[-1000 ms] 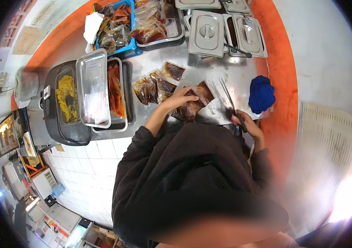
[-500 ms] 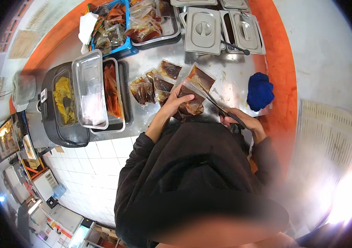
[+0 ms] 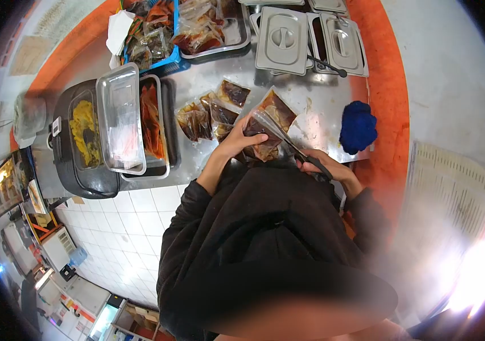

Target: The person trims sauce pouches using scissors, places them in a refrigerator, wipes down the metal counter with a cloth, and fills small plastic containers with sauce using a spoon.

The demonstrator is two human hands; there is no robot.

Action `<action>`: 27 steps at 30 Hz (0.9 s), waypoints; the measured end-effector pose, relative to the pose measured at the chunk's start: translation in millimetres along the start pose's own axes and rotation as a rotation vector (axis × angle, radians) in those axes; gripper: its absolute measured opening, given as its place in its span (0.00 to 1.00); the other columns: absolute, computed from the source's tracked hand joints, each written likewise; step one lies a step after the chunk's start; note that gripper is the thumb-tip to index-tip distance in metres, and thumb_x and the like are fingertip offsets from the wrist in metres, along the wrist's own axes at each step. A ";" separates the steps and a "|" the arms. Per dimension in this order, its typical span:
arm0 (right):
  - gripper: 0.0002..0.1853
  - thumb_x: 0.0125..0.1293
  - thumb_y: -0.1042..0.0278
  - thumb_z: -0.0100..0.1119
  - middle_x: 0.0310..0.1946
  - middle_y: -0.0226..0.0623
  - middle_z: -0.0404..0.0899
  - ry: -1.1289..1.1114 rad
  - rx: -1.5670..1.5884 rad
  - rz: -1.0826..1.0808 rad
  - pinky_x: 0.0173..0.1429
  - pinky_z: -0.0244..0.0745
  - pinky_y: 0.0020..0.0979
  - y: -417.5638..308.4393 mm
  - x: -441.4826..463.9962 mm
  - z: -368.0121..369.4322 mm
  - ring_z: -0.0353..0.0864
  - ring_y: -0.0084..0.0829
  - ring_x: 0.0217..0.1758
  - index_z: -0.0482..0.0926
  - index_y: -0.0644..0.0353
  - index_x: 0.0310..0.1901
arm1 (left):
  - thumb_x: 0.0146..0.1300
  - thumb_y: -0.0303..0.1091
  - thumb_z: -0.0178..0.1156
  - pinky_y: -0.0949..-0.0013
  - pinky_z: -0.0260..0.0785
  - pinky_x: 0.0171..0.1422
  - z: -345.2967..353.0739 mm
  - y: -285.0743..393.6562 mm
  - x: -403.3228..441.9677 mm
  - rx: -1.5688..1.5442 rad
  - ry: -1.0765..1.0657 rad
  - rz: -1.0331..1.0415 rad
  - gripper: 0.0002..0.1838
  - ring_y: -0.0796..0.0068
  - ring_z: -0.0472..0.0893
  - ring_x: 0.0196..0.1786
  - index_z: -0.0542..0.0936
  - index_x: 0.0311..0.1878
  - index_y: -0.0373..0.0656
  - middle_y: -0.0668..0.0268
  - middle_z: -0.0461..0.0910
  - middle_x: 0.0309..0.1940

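My left hand (image 3: 238, 141) is closed on a clear plastic sauce packet (image 3: 264, 146) with dark brown contents, held near the table's front edge. In my right hand (image 3: 329, 165) is a pair of scissors (image 3: 297, 149) with dark handles. Their blades lie along the upper edge of the packet; whether they are cutting through it I cannot tell. Just beyond the blades another brown packet (image 3: 278, 108) lies on the steel table. Several more sauce packets (image 3: 219, 111) are grouped to the left of my left hand, some partly hidden by it.
A blue cloth (image 3: 358, 126) lies at the right of the steel table (image 3: 197, 83). Lidded steel pans (image 3: 282, 38) stand at the back, beside a tray of packets (image 3: 198, 25) and a blue basket (image 3: 168, 63). On the left are plastic containers (image 3: 122, 116) and a black case (image 3: 69, 142).
My right hand and the scissors have shifted slightly left, and the blades look closer together along the packet's edge. My left hand keeps its hold.
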State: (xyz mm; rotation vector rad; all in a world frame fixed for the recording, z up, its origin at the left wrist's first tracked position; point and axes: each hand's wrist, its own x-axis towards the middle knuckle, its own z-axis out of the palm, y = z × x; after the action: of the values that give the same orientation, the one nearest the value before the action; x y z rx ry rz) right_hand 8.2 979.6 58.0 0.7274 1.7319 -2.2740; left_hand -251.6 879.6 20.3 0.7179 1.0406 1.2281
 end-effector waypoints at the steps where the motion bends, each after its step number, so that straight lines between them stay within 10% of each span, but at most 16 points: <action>1: 0.27 0.61 0.42 0.60 0.29 0.27 0.72 -0.002 0.000 0.001 0.33 0.64 0.22 3.1 0.0 -1.5 0.69 0.16 0.33 0.75 0.64 0.43 | 0.51 0.32 0.70 0.68 0.48 0.72 -1.1 -1.2 0.0 -0.006 0.006 -0.002 0.43 0.72 0.63 0.67 0.59 0.69 0.36 0.62 0.65 0.63; 27: 0.26 0.59 0.44 0.64 0.21 0.24 0.70 0.080 0.066 0.121 0.27 0.61 0.21 12.6 6.4 6.3 0.67 0.17 0.23 0.76 0.64 0.38 | 0.51 0.35 0.72 0.69 0.60 0.64 4.8 -9.7 -2.6 0.065 -0.073 -0.266 0.41 0.71 0.71 0.56 0.61 0.64 0.33 0.59 0.72 0.54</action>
State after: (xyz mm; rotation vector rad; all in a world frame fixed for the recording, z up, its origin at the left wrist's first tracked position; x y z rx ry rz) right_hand 6.6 970.7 45.3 0.9217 1.6053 -2.2584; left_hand -243.3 875.3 14.2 0.6461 1.0812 0.9371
